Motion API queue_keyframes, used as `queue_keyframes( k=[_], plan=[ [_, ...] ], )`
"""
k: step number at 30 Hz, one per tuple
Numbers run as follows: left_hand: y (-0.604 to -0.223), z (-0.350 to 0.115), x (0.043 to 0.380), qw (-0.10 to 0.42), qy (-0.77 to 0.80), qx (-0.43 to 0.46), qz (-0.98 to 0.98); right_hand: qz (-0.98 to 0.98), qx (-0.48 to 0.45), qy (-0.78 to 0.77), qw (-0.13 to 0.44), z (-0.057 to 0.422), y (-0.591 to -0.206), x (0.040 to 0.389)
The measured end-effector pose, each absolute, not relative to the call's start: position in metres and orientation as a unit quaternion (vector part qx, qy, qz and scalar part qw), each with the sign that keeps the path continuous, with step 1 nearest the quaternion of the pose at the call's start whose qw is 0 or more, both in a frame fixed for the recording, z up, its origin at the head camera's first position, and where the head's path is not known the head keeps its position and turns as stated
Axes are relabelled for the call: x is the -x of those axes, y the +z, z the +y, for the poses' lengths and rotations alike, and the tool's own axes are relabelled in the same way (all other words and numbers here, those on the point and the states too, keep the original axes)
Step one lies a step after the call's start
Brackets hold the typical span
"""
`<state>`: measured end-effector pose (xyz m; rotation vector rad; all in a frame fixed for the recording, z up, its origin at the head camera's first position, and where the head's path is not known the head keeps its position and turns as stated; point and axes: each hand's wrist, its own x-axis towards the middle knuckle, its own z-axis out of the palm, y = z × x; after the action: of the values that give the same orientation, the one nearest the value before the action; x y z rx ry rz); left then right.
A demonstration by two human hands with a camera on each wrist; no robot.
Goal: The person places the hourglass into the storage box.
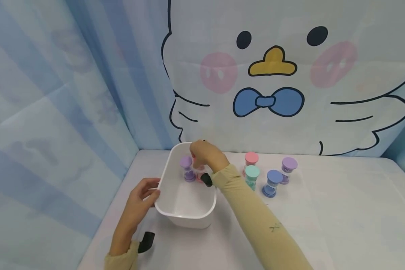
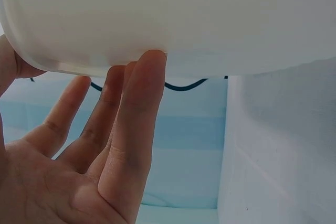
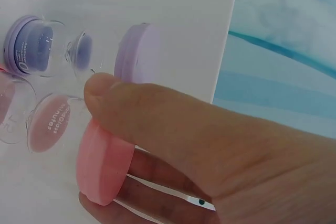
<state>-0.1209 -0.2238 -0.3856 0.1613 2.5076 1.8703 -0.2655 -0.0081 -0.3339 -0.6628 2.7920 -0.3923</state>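
Note:
A white plastic bin (image 1: 185, 202) stands on the table, its long side running away from me. At its left rim my left hand (image 1: 138, 204) pinches the edge, thumb on top and fingertips (image 2: 149, 72) against the outer wall. Inside the bin, toward the far end, my right hand (image 1: 209, 155) grips a pink sand timer (image 3: 105, 166) by its cap, thumb on one side and fingers behind. Right beside it stands a purple sand timer (image 1: 189, 172), upright in the bin. In the head view my hand and wrist cover much of the pink timer.
To the right of the bin stand several more sand timers: a pink one (image 1: 251, 158), a green one (image 1: 252, 174), a blue one (image 1: 272, 183) and a purple one (image 1: 288, 168). A cartoon-printed curtain (image 1: 273, 131) hangs behind the white table (image 1: 341, 217).

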Motion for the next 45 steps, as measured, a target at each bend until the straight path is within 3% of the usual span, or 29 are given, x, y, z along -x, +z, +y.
queue_keyframes(
  k=[5, 21, 26, 45],
  plan=[
    [-0.373, -0.217, 0.115, 0.0, 0.586, -0.055, 0.808, 0.959, 0.215, -0.135, 0.128, -0.008, -0.335, 0.265],
    [-0.397, -0.228, 0.124, -0.001, 0.592, -0.053, 0.804, 0.959, 0.215, -0.133, 0.129, -0.005, -0.33, 0.261],
    [-0.378, -0.221, 0.116, 0.0, 0.584, -0.056, 0.81, 0.957, 0.229, -0.124, 0.13, 0.0, -0.32, 0.259],
    [-0.397, -0.229, 0.125, 0.0, 0.583, -0.054, 0.811, 0.945, 0.282, -0.159, 0.055, 0.024, -0.301, 0.239]
  ],
)
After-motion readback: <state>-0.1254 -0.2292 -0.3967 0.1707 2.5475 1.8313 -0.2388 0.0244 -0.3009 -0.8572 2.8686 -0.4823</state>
